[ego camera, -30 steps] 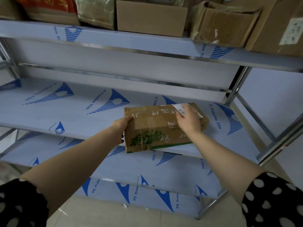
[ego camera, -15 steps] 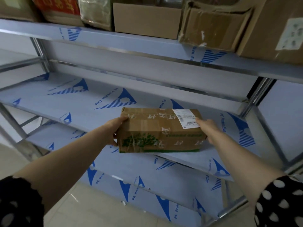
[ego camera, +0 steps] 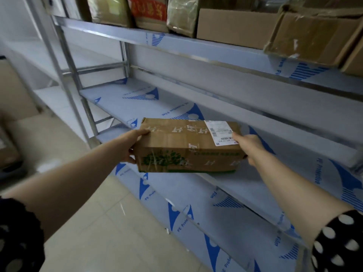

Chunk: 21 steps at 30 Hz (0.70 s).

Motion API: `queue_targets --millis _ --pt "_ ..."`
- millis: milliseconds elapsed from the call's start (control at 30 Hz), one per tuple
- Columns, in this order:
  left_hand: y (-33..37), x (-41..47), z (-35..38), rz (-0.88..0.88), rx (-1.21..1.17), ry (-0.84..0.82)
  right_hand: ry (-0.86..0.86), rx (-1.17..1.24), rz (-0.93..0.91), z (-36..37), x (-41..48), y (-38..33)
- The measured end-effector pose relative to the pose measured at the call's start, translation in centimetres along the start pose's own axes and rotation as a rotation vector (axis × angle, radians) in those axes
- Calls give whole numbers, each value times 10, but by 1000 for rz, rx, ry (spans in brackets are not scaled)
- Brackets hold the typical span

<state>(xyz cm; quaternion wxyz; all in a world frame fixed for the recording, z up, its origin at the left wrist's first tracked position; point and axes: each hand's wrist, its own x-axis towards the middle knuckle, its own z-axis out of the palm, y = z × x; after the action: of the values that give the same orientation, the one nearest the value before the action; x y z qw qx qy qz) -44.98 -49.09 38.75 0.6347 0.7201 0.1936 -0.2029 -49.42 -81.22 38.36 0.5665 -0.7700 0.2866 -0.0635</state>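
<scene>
Item: one brown rectangular cardboard box point(ego camera: 188, 146), taped, with a green tree print on the front and one white shipping label point(ego camera: 220, 132) on top.

Position: at the front edge of the film-covered metal middle shelf point(ego camera: 137, 101). Whether its base touches the shelf cannot be told.

Long axis: 9 to 3 o'clock.

Hands: two, one at each short end, equally near. The left hand point(ego camera: 130, 146) grips the 9 o'clock end, thumb on top. The right hand point(ego camera: 249, 148) clasps the 3 o'clock end, fingers curled round the corner.

Open shelf lies at 12 o'clock from the box.

Shelf levels: four. The upper shelf point(ego camera: 196, 44) carries at least six parcels.
</scene>
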Motion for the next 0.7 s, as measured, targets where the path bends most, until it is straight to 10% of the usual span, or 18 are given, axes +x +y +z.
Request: queue_targets --millis 700 --pt "-47 25 -428 -81 -239 415 -556 -68 -139 457 -69 -139"
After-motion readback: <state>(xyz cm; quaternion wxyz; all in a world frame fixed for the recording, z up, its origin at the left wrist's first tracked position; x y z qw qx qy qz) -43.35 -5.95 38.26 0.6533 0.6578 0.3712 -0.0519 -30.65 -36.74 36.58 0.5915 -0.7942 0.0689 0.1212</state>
